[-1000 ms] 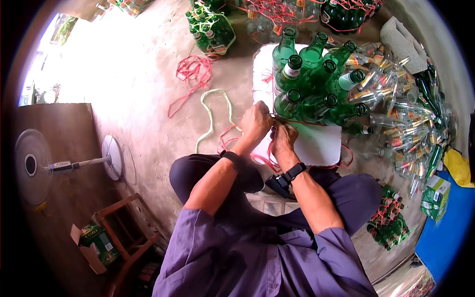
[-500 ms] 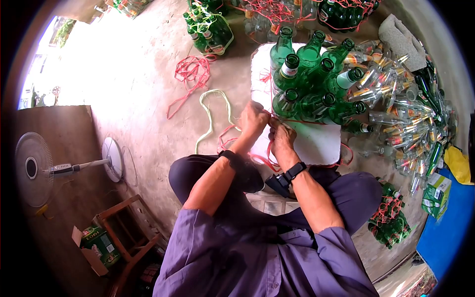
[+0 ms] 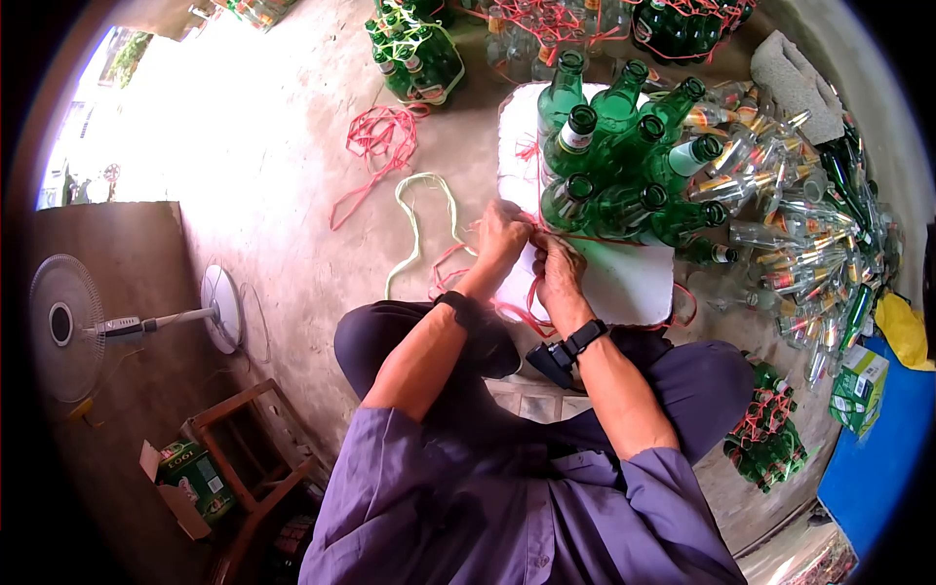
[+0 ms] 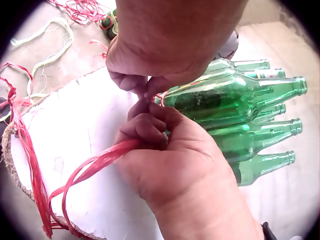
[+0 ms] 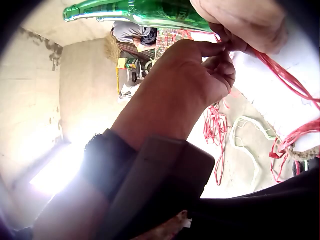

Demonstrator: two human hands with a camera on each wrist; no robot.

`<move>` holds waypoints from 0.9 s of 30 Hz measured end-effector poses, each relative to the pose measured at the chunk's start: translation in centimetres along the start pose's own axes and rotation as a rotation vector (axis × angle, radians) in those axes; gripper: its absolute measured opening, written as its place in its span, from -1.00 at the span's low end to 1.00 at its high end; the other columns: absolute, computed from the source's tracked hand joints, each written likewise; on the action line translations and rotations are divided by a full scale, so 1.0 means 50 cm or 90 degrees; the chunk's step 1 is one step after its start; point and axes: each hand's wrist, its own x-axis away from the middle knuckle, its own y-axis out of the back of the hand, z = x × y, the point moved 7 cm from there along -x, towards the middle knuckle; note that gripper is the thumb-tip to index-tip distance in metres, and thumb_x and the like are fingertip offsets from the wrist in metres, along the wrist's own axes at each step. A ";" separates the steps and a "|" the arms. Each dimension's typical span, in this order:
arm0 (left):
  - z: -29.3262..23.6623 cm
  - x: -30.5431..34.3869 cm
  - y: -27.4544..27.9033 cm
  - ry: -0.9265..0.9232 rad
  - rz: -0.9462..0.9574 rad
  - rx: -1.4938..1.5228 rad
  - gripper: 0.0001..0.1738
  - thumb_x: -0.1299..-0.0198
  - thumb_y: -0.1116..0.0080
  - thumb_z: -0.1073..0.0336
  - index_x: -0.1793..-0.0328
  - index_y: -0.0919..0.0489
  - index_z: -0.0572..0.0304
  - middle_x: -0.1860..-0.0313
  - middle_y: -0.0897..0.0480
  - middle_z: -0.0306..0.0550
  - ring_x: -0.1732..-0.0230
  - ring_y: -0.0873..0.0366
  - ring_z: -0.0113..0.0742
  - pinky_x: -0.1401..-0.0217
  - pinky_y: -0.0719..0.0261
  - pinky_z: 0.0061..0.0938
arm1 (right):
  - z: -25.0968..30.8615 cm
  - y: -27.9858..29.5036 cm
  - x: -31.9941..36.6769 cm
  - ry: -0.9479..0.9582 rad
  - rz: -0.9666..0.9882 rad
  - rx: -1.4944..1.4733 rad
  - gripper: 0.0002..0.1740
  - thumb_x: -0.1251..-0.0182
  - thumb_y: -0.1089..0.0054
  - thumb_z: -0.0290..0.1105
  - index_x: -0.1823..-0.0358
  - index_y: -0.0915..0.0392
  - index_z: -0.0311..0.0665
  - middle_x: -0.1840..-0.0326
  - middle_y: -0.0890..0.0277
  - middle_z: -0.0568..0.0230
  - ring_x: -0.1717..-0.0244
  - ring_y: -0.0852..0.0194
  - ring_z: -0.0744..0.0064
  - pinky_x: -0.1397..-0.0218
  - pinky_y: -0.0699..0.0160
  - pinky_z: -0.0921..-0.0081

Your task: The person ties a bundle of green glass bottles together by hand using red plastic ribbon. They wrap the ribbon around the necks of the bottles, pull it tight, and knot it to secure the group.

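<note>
Several green glass bottles stand upright in a tight group on a white board. Low along their near side runs a red plastic string. At the group's near left corner, my left hand and right hand meet fingertip to fingertip, both pinching the string. In the left wrist view, red strands trail out of one curled hand and over the board's edge, beside the bottles. Fingers hide the spot where the string ends meet. The right wrist view shows the pinching fingertips close below a bottle.
Clear bottles lie piled at the right, near a concrete block. Tied bottle bundles stand behind. Red string and pale green string lie on the floor at left. A fan stands farther left.
Both hands stay together at the same corner of the bottles, with only slight finger shifts. The head view sways a little; bottles and board keep their places.
</note>
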 end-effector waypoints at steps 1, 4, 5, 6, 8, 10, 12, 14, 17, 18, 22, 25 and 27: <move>0.015 -0.002 0.000 0.001 -0.001 0.000 -0.94 0.09 -0.29 0.43 0.48 -0.75 0.19 0.21 -0.71 -0.10 0.10 -0.64 -0.21 0.05 -0.62 -0.41 | 0.001 0.000 0.001 -0.001 0.000 0.001 -0.94 -0.21 -0.29 -0.53 0.30 -0.67 -0.34 0.46 -0.56 0.41 0.55 -0.32 0.70 0.57 -0.21 0.73; 0.009 -0.002 -0.008 -0.111 0.021 -0.040 -0.93 0.07 -0.30 0.46 0.43 -0.69 0.31 0.22 -0.70 -0.06 0.19 -0.66 -0.24 0.14 -0.63 -0.43 | -0.002 0.000 0.004 -0.025 0.011 -0.022 -0.96 -0.21 -0.29 -0.53 0.30 -0.66 -0.29 0.46 -0.54 0.45 0.54 -0.30 0.73 0.58 -0.17 0.76; 0.019 -0.005 -0.009 -0.055 -0.003 0.015 -0.92 0.07 -0.30 0.48 0.42 -0.65 0.35 0.28 -0.69 -0.06 0.27 -0.65 -0.28 0.23 -0.63 -0.45 | -0.004 -0.002 0.003 -0.030 0.018 -0.042 -0.95 -0.22 -0.30 -0.53 0.29 -0.65 -0.27 0.45 -0.54 0.45 0.54 -0.29 0.75 0.58 -0.15 0.77; 0.020 -0.005 -0.005 0.001 -0.026 0.069 -0.89 0.06 -0.30 0.50 0.40 -0.61 0.40 0.35 -0.69 -0.05 0.35 -0.65 -0.32 0.32 -0.62 -0.47 | -0.008 -0.002 0.001 -0.036 0.025 -0.063 -0.94 -0.22 -0.30 -0.53 0.28 -0.64 -0.25 0.44 -0.54 0.46 0.54 -0.28 0.76 0.58 -0.13 0.79; 0.003 -0.003 0.001 0.021 -0.018 0.079 -0.87 0.06 -0.30 0.51 0.40 -0.57 0.41 0.42 -0.67 -0.05 0.44 -0.62 -0.36 0.40 -0.59 -0.48 | -0.016 0.002 -0.005 -0.036 0.023 -0.074 -0.94 -0.23 -0.30 -0.53 0.27 -0.63 -0.26 0.45 -0.51 0.48 0.54 -0.26 0.77 0.58 -0.12 0.79; 0.007 -0.004 -0.002 0.041 -0.009 0.089 -0.86 0.06 -0.30 0.52 0.39 -0.54 0.42 0.49 -0.65 -0.05 0.52 -0.60 -0.40 0.47 -0.57 -0.49 | -0.015 0.002 -0.003 -0.036 0.021 -0.085 -0.93 -0.23 -0.31 -0.53 0.27 -0.63 -0.26 0.46 -0.49 0.49 0.55 -0.25 0.77 0.58 -0.10 0.79; 0.003 -0.003 -0.005 0.042 -0.007 0.149 -0.87 0.08 -0.29 0.51 0.39 -0.58 0.40 0.56 -0.65 -0.06 0.55 -0.59 -0.43 0.50 -0.56 -0.46 | -0.013 -0.003 0.000 -0.035 0.063 -0.064 -0.94 -0.25 -0.30 -0.53 0.26 -0.63 -0.28 0.50 -0.42 0.53 0.55 -0.20 0.77 0.58 -0.07 0.78; -0.004 0.004 0.000 0.038 -0.014 0.108 -0.88 0.06 -0.29 0.49 0.37 -0.61 0.40 0.55 -0.67 -0.05 0.54 -0.61 -0.42 0.48 -0.57 -0.46 | -0.013 -0.003 0.001 -0.042 0.067 -0.067 -0.93 -0.26 -0.30 -0.53 0.23 -0.64 -0.29 0.51 -0.39 0.55 0.55 -0.19 0.77 0.58 -0.07 0.78; -0.028 0.015 0.012 0.020 -0.039 -0.016 -0.87 0.02 -0.26 0.43 0.33 -0.68 0.34 0.52 -0.70 -0.02 0.50 -0.66 -0.37 0.43 -0.60 -0.43 | -0.014 -0.005 0.004 -0.047 0.067 -0.069 -0.90 -0.28 -0.29 -0.53 0.19 -0.65 -0.31 0.51 -0.37 0.56 0.55 -0.18 0.77 0.58 -0.06 0.78; -0.041 0.019 0.018 0.006 -0.058 -0.100 -0.84 0.00 -0.24 0.40 0.30 -0.72 0.29 0.50 -0.71 -0.01 0.47 -0.69 -0.31 0.39 -0.62 -0.39 | -0.013 -0.006 0.006 -0.047 0.064 -0.068 -0.88 -0.28 -0.28 -0.53 0.17 -0.65 -0.32 0.51 -0.37 0.56 0.55 -0.18 0.77 0.58 -0.06 0.78; -0.080 0.036 0.030 0.004 -0.078 -0.207 -0.81 -0.03 -0.20 0.33 0.27 -0.75 0.16 0.46 -0.72 0.03 0.41 -0.71 -0.14 0.28 -0.63 -0.28 | -0.009 -0.009 0.012 -0.043 0.069 -0.076 -0.87 -0.28 -0.28 -0.53 0.15 -0.65 -0.32 0.51 -0.37 0.57 0.56 -0.19 0.77 0.58 -0.06 0.78; -0.088 0.042 0.030 0.038 -0.052 -0.191 -0.82 -0.12 -0.13 0.29 0.27 -0.75 0.00 0.39 -0.69 0.24 0.31 -0.68 0.21 0.20 -0.59 -0.01 | -0.009 -0.009 0.015 -0.044 0.073 -0.075 -0.87 -0.28 -0.28 -0.52 0.15 -0.65 -0.31 0.51 -0.38 0.57 0.56 -0.19 0.77 0.59 -0.07 0.77; -0.096 0.044 0.029 0.027 -0.064 -0.264 -0.83 -0.13 -0.14 0.28 0.24 -0.74 -0.02 0.37 -0.69 0.25 0.29 -0.68 0.22 0.18 -0.58 -0.02 | -0.008 -0.011 0.017 -0.044 0.084 -0.081 -0.87 -0.28 -0.28 -0.51 0.15 -0.65 -0.31 0.50 -0.39 0.56 0.55 -0.21 0.76 0.59 -0.08 0.77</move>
